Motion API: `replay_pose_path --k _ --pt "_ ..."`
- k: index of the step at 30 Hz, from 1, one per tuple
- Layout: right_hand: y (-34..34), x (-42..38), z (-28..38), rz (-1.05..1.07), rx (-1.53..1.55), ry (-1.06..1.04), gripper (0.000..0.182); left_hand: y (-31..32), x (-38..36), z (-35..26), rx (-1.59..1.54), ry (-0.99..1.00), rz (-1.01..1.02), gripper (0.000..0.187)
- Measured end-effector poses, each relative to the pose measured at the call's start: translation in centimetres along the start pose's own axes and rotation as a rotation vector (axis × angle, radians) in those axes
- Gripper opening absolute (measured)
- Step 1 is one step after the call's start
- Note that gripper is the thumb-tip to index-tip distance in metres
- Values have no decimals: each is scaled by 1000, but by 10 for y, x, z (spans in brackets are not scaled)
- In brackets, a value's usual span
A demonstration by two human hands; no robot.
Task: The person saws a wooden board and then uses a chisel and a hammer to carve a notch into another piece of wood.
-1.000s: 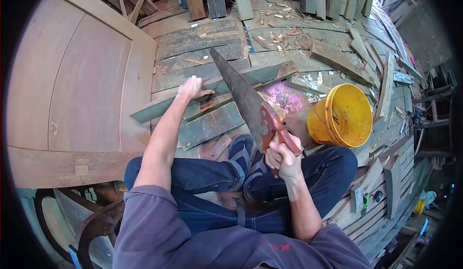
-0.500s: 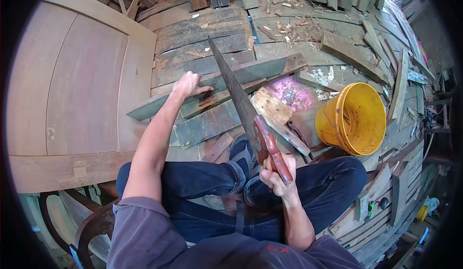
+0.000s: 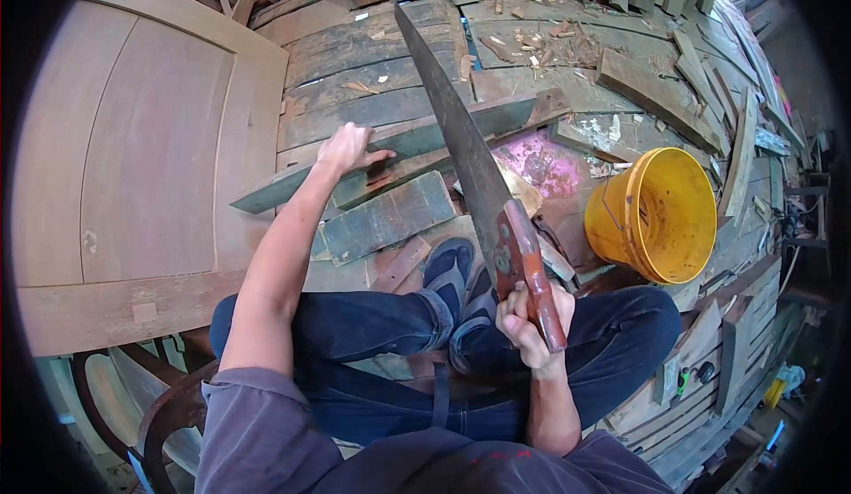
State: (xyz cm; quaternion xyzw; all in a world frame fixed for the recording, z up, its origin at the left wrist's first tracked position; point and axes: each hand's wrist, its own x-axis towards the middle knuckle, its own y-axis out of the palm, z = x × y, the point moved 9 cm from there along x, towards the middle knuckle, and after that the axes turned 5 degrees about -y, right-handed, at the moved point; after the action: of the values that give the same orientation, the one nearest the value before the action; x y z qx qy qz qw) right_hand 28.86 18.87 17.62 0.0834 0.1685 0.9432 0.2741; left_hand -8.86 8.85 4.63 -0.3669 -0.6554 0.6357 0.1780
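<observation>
A handsaw (image 3: pixel 461 144) with a reddish-brown wooden handle is gripped in my right hand (image 3: pixel 536 324), above my right thigh. Its long dark blade points forward and slightly left, crossing over a plank in this view. My left hand (image 3: pixel 347 150) presses on that long grey plank (image 3: pixel 288 186), thumb over the near face and fingers along the far side. The plank lies at a slant, left end nearer me, against a second timber (image 3: pixel 412 173) on its near side. A short dark board (image 3: pixel 390 219) lies closer to my feet.
A yellow bucket (image 3: pixel 610 219) stands to the right. Pale wooden panelling (image 3: pixel 160 157) fills the left side. Wood chips (image 3: pixel 541 42) litter the slatted floor ahead, and an offcut beam (image 3: pixel 656 100) lies beyond the bucket. My sandalled foot (image 3: pixel 448 272) is below the boards.
My right hand has shifted a little right and toward my body with the saw, and the blade's tip has swung farther forward. My left hand stays on the plank.
</observation>
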Motion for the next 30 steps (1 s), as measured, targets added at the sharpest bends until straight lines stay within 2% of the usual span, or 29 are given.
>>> replay_pose_path --k 7,10,19,28,30 --pt "-6 0 -5 -48 73 22 18 1 -11 -6 38 23 -66 67" --pt "-8 0 -6 -75 80 31 19 0 -15 -8 84 -48 18 64" --pt "-8 -1 -8 -72 31 50 21 -2 -24 -14 87 -37 -15 62" --pt "-6 -2 -6 -86 109 49 21 14 -37 -15 120 10 -137 48" --pt "-8 -2 -6 -77 86 43 22 21 -41 -17 164 18 -98 45"
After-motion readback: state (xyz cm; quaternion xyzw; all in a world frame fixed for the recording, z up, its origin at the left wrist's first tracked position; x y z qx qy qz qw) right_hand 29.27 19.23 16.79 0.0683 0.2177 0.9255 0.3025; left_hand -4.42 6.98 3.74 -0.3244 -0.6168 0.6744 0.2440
